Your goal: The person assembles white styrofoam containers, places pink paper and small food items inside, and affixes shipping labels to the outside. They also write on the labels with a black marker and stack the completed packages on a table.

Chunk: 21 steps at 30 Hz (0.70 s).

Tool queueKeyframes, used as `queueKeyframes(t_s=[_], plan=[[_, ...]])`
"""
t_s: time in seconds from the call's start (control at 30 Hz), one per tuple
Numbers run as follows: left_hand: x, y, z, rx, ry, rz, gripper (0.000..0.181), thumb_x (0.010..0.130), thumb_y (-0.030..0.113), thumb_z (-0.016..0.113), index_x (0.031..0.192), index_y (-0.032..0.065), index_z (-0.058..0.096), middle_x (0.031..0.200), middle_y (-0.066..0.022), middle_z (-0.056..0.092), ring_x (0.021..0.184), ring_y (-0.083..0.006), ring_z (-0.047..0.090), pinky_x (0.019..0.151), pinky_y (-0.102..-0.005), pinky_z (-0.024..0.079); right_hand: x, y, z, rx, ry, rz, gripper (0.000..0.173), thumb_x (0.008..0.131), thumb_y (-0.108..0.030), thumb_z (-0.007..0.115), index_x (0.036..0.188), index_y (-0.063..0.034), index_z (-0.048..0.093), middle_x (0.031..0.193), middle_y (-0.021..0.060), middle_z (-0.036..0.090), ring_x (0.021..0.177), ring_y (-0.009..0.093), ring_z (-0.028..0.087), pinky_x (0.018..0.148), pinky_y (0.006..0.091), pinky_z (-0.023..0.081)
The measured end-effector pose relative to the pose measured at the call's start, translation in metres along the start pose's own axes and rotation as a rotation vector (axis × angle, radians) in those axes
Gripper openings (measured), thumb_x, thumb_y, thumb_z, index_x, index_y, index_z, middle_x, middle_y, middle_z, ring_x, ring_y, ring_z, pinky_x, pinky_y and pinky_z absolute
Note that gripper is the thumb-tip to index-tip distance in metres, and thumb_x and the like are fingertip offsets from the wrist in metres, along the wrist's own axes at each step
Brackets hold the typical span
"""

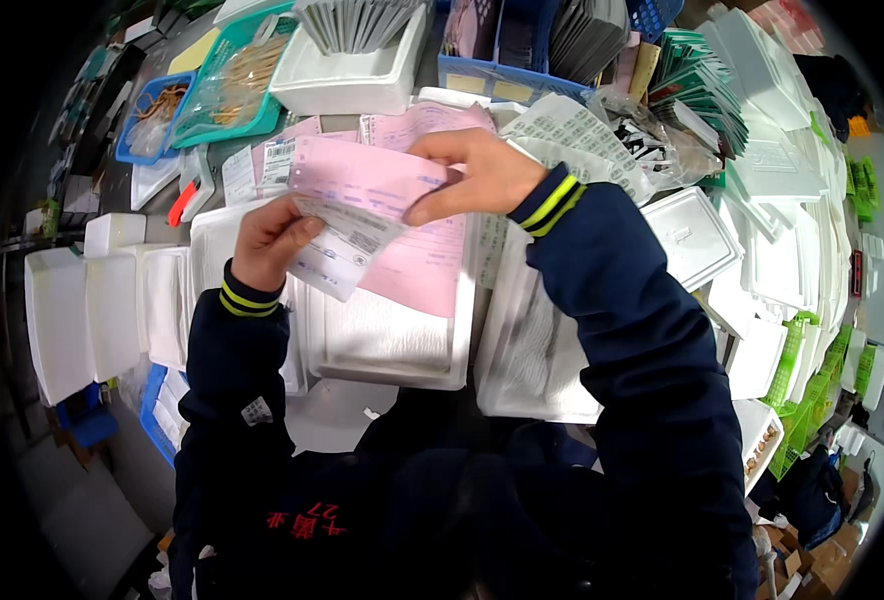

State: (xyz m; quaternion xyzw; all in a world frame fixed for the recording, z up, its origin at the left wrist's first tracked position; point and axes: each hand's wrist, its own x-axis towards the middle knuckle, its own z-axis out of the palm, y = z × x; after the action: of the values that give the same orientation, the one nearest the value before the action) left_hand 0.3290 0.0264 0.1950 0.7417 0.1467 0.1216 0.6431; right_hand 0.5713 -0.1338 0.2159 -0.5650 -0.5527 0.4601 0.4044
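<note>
My left hand [265, 244] pinches a white label sheet [333, 259] with printed writing and codes by its left edge. My right hand [487, 176] grips a pink printed form [359, 172] between thumb and fingers; its thumb tip lies by the label's right corner. Another pink sheet [423, 262] hangs behind the label; whether it joins the form is unclear. Below the papers is a white foam box [389, 367], its inside lined with wrinkled white material. A second foam box [505, 375] stands to its right, partly under my right sleeve.
Foam boxes [55, 322] stand at the left. A red-and-white cutter [183, 202] lies near a teal basket [273, 112] of bagged sticks. Behind are a blue divided bin [517, 82] of cards and label sheets [577, 135]. Foam lids [689, 232] pile up at the right.
</note>
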Motion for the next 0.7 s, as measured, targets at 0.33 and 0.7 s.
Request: queueKeyframes(t_s=[0.33,0.7], plan=[[-0.062,-0.053,-0.003,0.036,0.157,-0.165,0.018,0.086,0.011,0.055,0.097,-0.0036,0.058,0.077,-0.0029,0.06,0.068,-0.0061,0.052,0.063,-0.0199,0.043,-0.036,0.044,0.009,-0.068,0.23,0.23,0.025,0.072,-0.009,0.071,0.094,0.0009,0.061,0.078,0.0027,0.061,0.071,0.009,0.055,0.065,0.0215,0.045],[-0.074,-0.098,0.008,0.452,0.307,-0.05,0.017,0.082,0.013,0.058,0.093,-0.0001,0.057,0.077,-0.0128,0.059,0.07,-0.0252,0.057,0.065,-0.0293,0.044,-0.152,0.015,0.114,-0.224,0.577,0.19,0.022,0.077,-0.009,0.063,0.098,-0.0027,0.062,0.073,0.0087,0.062,0.06,0.014,0.057,0.059,0.0245,0.048]])
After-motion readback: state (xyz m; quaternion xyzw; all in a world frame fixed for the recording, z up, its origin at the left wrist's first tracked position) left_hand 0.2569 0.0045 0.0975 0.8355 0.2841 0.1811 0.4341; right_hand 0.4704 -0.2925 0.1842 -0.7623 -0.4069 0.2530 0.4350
